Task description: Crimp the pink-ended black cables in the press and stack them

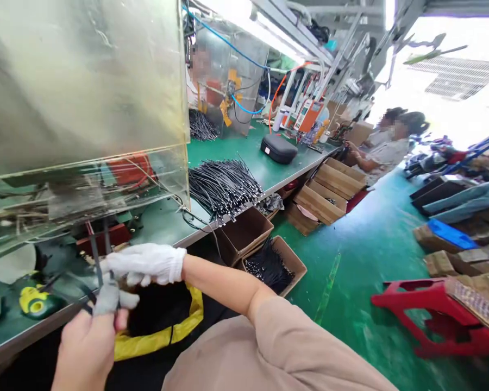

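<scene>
My left hand [90, 339], bare except for grey finger covers, is closed in a pinch on thin black cables [100, 259] that rise toward the clear plastic guard [85, 81] of a bench machine. My right hand [144, 264], in a white glove, is closed over the same cables just above and to the right of the left hand. Both hands work at the front edge of the green bench [244, 149]. A large bundle of black cables [222, 187] lies on the bench to the right.
Cardboard boxes [244, 233] stand under the bench, one holding black cables. A black case [278, 148] sits on the bench. A yellow tool [35, 301] lies at left. Another person [385, 146] sits farther down. A red stool [436, 317] lies on the green floor.
</scene>
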A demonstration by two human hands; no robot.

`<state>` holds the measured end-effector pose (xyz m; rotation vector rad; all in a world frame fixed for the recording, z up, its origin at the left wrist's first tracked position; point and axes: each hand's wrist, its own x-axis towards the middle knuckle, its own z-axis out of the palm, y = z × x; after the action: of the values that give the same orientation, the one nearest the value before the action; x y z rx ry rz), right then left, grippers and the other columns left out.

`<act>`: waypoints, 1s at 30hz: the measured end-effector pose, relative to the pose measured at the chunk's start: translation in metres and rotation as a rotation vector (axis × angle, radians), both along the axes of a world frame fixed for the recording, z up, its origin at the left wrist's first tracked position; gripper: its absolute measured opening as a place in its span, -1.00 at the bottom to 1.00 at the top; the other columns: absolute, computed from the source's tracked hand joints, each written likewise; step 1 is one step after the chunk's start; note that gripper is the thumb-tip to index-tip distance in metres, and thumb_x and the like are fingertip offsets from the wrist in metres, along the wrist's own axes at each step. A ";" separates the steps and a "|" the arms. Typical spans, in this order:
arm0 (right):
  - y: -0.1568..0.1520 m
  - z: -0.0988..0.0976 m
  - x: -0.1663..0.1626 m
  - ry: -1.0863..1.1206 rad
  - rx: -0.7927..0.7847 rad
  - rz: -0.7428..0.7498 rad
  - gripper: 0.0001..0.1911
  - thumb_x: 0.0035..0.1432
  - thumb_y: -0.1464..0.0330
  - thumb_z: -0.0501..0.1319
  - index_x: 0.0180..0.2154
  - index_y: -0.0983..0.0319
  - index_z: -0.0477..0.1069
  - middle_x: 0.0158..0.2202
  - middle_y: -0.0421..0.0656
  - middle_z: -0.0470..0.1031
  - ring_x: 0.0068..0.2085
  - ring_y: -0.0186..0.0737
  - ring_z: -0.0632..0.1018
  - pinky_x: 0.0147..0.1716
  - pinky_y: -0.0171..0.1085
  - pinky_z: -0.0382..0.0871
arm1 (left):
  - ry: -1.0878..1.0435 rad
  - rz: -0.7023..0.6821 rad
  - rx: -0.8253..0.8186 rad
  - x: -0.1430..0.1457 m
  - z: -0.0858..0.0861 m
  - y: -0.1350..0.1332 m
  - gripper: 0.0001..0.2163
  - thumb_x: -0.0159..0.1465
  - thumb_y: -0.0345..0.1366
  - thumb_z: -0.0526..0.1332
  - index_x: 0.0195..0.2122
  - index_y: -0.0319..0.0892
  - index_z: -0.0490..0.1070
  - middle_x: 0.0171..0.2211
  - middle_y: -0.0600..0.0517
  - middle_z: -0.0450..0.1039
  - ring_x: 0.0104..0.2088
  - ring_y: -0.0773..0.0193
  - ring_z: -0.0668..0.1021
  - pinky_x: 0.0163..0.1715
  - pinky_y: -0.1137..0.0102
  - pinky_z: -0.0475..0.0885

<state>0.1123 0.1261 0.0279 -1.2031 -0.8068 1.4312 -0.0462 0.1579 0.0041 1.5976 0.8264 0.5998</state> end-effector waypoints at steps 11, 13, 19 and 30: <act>-0.045 -0.026 -0.064 0.532 -0.062 -0.043 -0.50 0.17 -0.09 0.25 -0.11 0.18 0.51 -0.15 -0.09 0.64 -0.21 -0.20 0.60 -0.19 -0.22 0.51 | 0.103 -0.143 -0.178 -0.109 -0.027 -0.090 -0.49 0.29 0.16 0.10 -0.57 -0.17 0.43 -0.74 0.07 0.30 -0.63 0.31 0.35 -0.52 0.40 0.28; -0.044 -0.036 -0.070 0.492 -0.117 -0.109 -0.52 0.24 -0.06 0.20 -0.11 0.21 0.48 -0.18 -0.07 0.63 -0.24 -0.20 0.61 -0.23 -0.21 0.53 | 0.127 -0.127 -0.217 -0.118 -0.034 -0.095 -0.50 0.31 0.13 0.07 -0.54 -0.17 0.43 -0.73 0.08 0.29 -0.62 0.31 0.36 -0.50 0.41 0.28; -0.041 -0.062 -0.088 0.303 -0.169 -0.247 -0.66 0.27 0.07 0.23 -0.19 0.22 0.43 -0.34 -0.13 0.61 -0.39 -0.28 0.58 -0.36 -0.28 0.50 | 0.182 -0.134 -0.292 -0.136 -0.052 -0.112 -0.58 0.32 0.01 0.06 -0.52 -0.17 0.41 -0.71 0.11 0.28 -0.63 0.34 0.33 -0.52 0.43 0.23; -0.024 -0.129 -0.077 -0.132 -0.510 -0.575 -0.66 0.38 0.10 0.06 -0.34 0.19 0.33 -0.70 -0.35 0.29 -0.75 -0.45 0.24 -0.78 -0.45 0.07 | 0.293 -0.198 -0.290 -0.122 -0.061 -0.121 -0.75 0.24 -0.22 0.02 -0.58 -0.11 0.18 -0.71 0.16 0.22 -0.64 0.37 0.28 -0.56 0.45 0.18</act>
<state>0.0349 0.1018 -0.1013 -1.7568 -0.1346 1.1037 -0.1681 0.0367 -0.0568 1.4931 0.9106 0.0978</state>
